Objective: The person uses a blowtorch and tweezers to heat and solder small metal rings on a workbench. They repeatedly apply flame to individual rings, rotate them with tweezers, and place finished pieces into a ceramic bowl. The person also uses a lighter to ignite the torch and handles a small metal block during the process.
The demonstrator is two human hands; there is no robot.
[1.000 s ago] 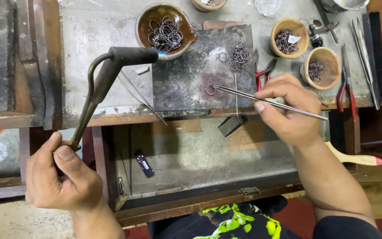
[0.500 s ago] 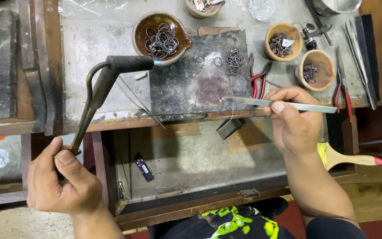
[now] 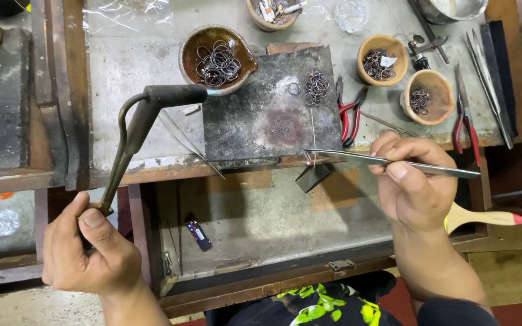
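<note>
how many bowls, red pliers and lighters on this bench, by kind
bowls holding metal rings: 3
bowl of odds and ends: 1
red-handled pliers: 2
lighter: 1
total: 7

Jeweller's workshop: scarred wooden bench [image 3: 152, 172], charred soldering block [image 3: 271, 115], clay bowls of wire rings [image 3: 219, 57], red pliers [image 3: 350, 111], torch [image 3: 146, 115].

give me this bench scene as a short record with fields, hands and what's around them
left hand: grips the torch handle, nozzle near the dark slab
right hand: holds long tweezers, tips at the slab's front edge
slab: dark, with a pile of small rings
bowls: brown bowl of rings; two clay cups of rings
tools: red pliers
</note>
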